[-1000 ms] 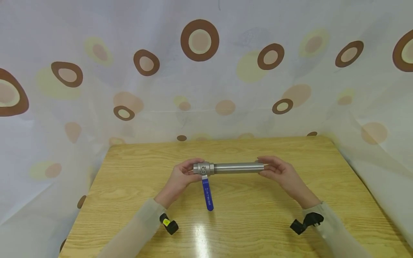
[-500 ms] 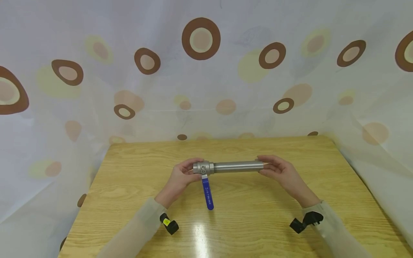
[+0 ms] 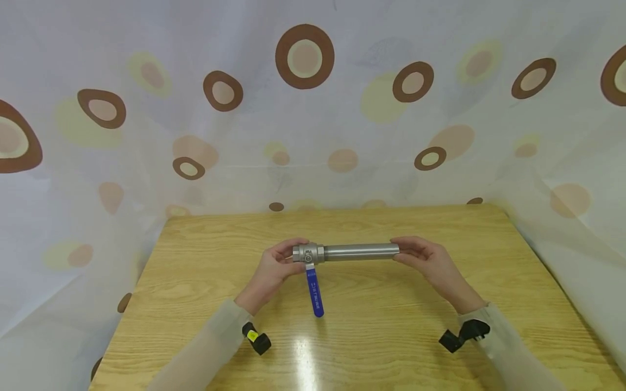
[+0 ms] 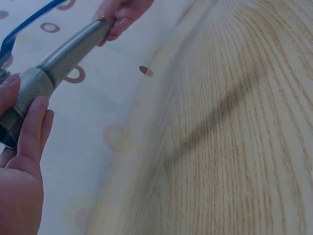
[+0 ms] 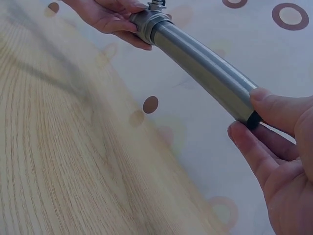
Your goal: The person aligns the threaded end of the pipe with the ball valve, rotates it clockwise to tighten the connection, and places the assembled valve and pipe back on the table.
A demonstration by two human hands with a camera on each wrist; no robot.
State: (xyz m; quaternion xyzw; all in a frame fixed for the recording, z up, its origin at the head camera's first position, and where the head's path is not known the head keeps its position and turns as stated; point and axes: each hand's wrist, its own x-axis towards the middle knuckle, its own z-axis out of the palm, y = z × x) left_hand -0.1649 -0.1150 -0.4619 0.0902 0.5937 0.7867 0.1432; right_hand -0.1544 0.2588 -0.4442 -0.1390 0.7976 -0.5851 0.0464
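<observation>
Blue handle (image 3: 315,292): white lettering (image 3: 315,297), seemingly too blurred.

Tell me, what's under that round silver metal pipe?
The yellow-brown wood-grain tabletop, seen on both sides of the pipe, which is held above it. The strip that the pipe covers in the head view cannot be seen there.
</observation>
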